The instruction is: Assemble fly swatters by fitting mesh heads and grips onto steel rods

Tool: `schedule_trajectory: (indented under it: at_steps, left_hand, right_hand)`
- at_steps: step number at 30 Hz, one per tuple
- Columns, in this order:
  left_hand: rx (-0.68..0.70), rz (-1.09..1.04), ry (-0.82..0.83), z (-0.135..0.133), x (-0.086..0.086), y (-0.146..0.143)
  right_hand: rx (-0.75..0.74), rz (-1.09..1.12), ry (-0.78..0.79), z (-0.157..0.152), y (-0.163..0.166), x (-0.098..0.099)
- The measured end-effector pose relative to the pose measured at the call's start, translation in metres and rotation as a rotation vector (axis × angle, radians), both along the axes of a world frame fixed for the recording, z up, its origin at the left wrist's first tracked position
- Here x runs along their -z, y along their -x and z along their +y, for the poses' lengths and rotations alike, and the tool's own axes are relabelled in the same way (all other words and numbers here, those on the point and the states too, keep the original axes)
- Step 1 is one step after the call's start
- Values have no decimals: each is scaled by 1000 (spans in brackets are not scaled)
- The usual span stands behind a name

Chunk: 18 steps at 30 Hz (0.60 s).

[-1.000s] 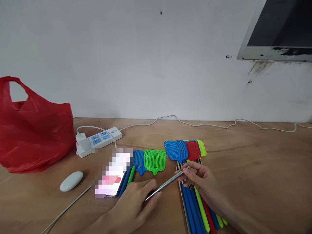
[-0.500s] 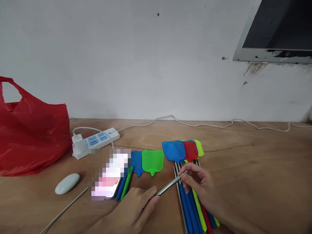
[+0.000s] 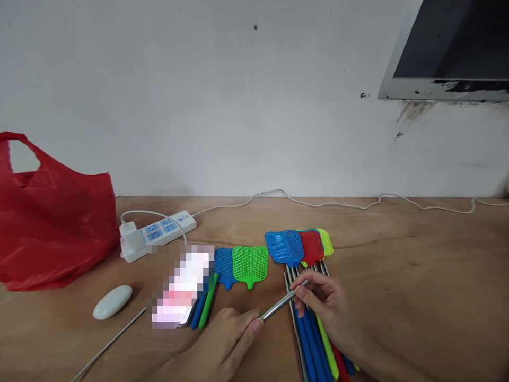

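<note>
A thin metal rod point(image 3: 277, 306) runs between my two hands, slanting up to the right. My left hand point(image 3: 230, 337) is closed around its lower end. With thumb and fingers, my right hand point(image 3: 322, 300) pinches the rod near its upper tip. Under and beside my right hand lie several fly swatters, with blue point(image 3: 284, 247), red point(image 3: 312, 246) and yellow-green point(image 3: 326, 242) mesh heads, metal stems and coloured handles point(image 3: 314, 345). Left of them lie a loose green swatter head point(image 3: 250, 265) and a blue swatter head point(image 3: 225, 265), near a green handle point(image 3: 208, 302) and a blue handle point(image 3: 198, 313).
A phone with a blurred screen point(image 3: 186, 292) lies left of the handles. Farther left are a white oval object point(image 3: 113, 302), a power strip point(image 3: 159, 233) and a red plastic bag point(image 3: 55, 223). A white cable point(image 3: 330, 204) runs along the wall.
Both hands keep their hold on the rod, which has shifted very slightly. The whole view has moved a little; the swatters lie as before.
</note>
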<state>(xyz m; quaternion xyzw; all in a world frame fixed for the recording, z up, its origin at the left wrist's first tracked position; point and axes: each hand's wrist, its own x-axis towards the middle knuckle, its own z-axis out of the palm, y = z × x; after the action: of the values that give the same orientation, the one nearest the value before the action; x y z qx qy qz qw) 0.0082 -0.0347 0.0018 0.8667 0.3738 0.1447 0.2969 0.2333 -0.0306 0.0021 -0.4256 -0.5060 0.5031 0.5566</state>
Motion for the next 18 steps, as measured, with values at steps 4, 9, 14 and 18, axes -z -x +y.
schedule_trajectory:
  at_steps: [4,9,14,18]
  left_hand:
    - [-5,-48,26,1,2,-2]
    - [-43,-71,65,-1,4,0]
    - [-48,-74,84,-1,4,-1]
    - [-53,-77,77,-1,2,-1]
  right_hand:
    - [50,31,-20,1,-2,0]
    - [113,58,-37,8,-10,-3]
    - [71,63,-30,10,-11,-2]
    - [18,75,-16,10,-12,-1]
